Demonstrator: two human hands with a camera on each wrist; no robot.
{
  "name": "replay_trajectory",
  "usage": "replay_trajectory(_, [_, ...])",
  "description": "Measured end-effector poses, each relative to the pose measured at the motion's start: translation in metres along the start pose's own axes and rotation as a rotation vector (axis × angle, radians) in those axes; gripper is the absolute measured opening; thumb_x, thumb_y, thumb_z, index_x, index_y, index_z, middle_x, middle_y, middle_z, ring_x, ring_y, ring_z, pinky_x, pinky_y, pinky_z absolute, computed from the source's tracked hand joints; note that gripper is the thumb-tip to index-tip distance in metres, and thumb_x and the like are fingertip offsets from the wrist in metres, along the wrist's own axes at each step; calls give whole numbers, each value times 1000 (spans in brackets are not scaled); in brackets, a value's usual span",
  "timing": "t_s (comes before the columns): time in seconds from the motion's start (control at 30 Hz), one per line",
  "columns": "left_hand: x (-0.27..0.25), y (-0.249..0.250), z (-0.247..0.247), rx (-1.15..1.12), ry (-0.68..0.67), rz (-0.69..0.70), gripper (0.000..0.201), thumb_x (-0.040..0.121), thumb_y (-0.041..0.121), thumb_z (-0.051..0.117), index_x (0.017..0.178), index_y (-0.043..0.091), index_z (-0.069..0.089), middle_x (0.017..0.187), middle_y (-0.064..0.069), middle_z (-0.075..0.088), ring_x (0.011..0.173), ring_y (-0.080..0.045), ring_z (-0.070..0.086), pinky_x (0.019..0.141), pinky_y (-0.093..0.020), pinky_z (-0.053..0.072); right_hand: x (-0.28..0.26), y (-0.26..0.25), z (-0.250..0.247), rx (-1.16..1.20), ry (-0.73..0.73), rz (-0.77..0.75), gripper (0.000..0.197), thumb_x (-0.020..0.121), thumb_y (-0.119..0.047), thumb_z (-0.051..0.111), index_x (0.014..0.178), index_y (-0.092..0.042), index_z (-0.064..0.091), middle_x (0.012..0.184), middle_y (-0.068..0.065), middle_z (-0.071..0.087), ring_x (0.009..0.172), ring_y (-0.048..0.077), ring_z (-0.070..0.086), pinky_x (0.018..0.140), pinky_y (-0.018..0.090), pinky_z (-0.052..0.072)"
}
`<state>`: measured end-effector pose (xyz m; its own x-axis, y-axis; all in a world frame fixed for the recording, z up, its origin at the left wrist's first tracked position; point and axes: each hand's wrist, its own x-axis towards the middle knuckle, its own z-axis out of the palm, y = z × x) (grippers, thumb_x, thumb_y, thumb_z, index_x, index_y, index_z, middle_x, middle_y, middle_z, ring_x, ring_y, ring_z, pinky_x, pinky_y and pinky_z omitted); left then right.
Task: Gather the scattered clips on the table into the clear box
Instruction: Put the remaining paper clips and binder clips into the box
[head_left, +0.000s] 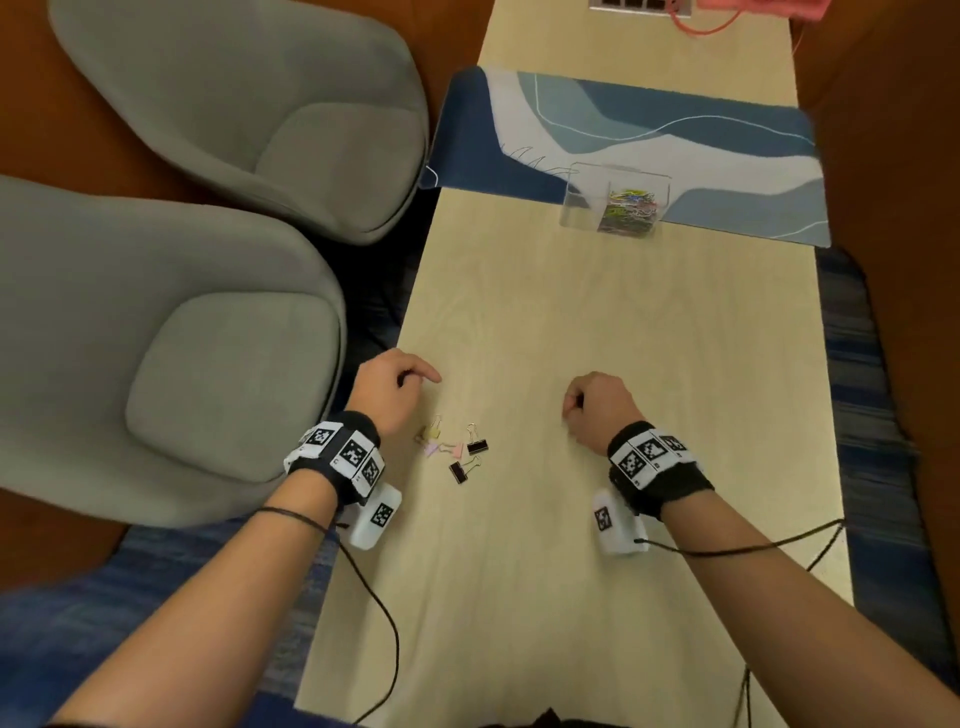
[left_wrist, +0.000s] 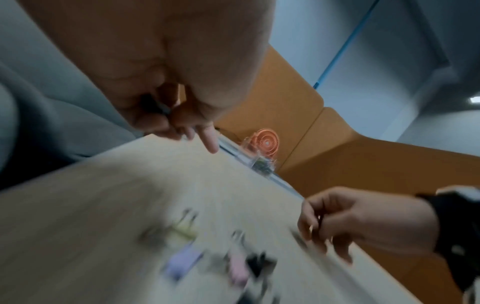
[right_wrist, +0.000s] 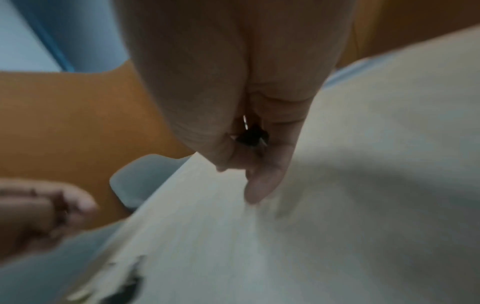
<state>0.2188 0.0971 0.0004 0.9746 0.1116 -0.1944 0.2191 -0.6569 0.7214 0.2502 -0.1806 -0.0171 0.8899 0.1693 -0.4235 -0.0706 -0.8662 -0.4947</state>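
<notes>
Several binder clips (head_left: 454, 448), yellow, purple, pink and black, lie in a loose cluster on the pale wooden table (head_left: 623, 322), between my two wrists. My left hand (head_left: 400, 382) hovers just beyond them at the table's left edge, fingers curled around a dark clip (left_wrist: 155, 106). My right hand (head_left: 592, 402) is curled into a fist to the right, holding a black clip (right_wrist: 250, 134) in the palm. The clear box (head_left: 615, 200) stands far ahead, with several coloured clips inside.
A blue and white mat (head_left: 649, 140) lies under the box's far side. Two grey armchairs (head_left: 182, 338) stand close to the table's left edge. An orange fan (left_wrist: 265, 144) sits beyond the box. Cables run from both wrists.
</notes>
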Motion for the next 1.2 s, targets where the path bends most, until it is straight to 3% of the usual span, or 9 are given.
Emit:
replay_trajectory(0.07, [-15, -17, -2, 43, -13, -36, 36, 89, 1, 44, 91, 20, 74, 86, 0, 58, 79, -14, 54, 72, -21, 37, -9, -20, 15, 154, -71, -18, 28, 82, 4, 44, 73, -17, 60, 75, -4, 59, 69, 18, 58, 55, 15, 43])
replay_trajectory(0.17, [-29, -34, 5, 114, -133, -24, 28, 89, 12, 52, 111, 23, 67, 84, 3, 51, 81, -14, 51, 83, -32, 44, -21, -43, 35, 193, -117, -125, 23, 88, -2, 44, 85, -14, 63, 85, 1, 59, 74, 17, 54, 59, 16, 38])
replay_trajectory(0.3, [-38, -44, 16, 238, -255, 87, 49, 80, 44, 70, 126, 33, 55, 85, 6, 46, 85, -11, 48, 83, -31, 45, -34, -59, 61, -9, -142, -203, 29, 89, -30, 55, 116, -19, 55, 98, 2, 50, 85, 19, 51, 72, 27, 42])
replay_trajectory(0.37, [-39, -47, 20, 280, -267, 123, 58, 79, 44, 72, 131, 32, 52, 88, 6, 45, 89, -12, 47, 82, -32, 46, -38, -61, 70, -162, -141, -234, 44, 87, -41, 58, 127, -26, 47, 105, 4, 51, 91, 22, 54, 77, 32, 48])
replay_trajectory(0.47, [-40, -54, 21, 319, -224, 175, 53, 81, 41, 71, 131, 31, 55, 90, 7, 48, 90, -12, 48, 82, -34, 50, -39, -66, 75, -318, -100, -302, 45, 92, -32, 52, 136, -29, 43, 110, 8, 50, 95, 26, 56, 75, 37, 52])
replay_trajectory(0.67, [-44, -52, 24, 444, -163, 257, 38, 87, 38, 64, 123, 23, 61, 93, 2, 58, 92, -18, 54, 76, -35, 52, -32, -64, 74, -484, -37, -450, 28, 97, -20, 47, 123, -13, 55, 104, 12, 53, 88, 30, 56, 64, 36, 48])
replay_trajectory(0.9, [-39, -46, 35, 546, -72, 371, 21, 85, 18, 71, 103, 8, 70, 77, -6, 59, 72, -25, 59, 47, -34, 51, -28, -46, 68, -514, 23, -437, 20, 97, -22, 48, 108, -8, 56, 106, 9, 51, 85, 27, 56, 61, 37, 49])
replay_trajectory(1.03, [-24, -42, 35, 512, -28, 377, 7, 85, 14, 71, 84, 7, 69, 74, -7, 60, 70, -26, 59, 48, -34, 51, -27, -28, 53, -390, 74, -342, 20, 94, -28, 50, 103, -11, 56, 106, 4, 46, 76, 21, 55, 62, 35, 53])
replay_trajectory(1.2, [-18, -33, 36, 389, -41, 350, 16, 86, 26, 71, 86, 10, 68, 79, -4, 61, 75, -20, 56, 64, -33, 51, -20, -6, 27, 90, 125, -117, 16, 89, -29, 61, 94, -15, 62, 98, -2, 57, 79, 10, 54, 71, 18, 40])
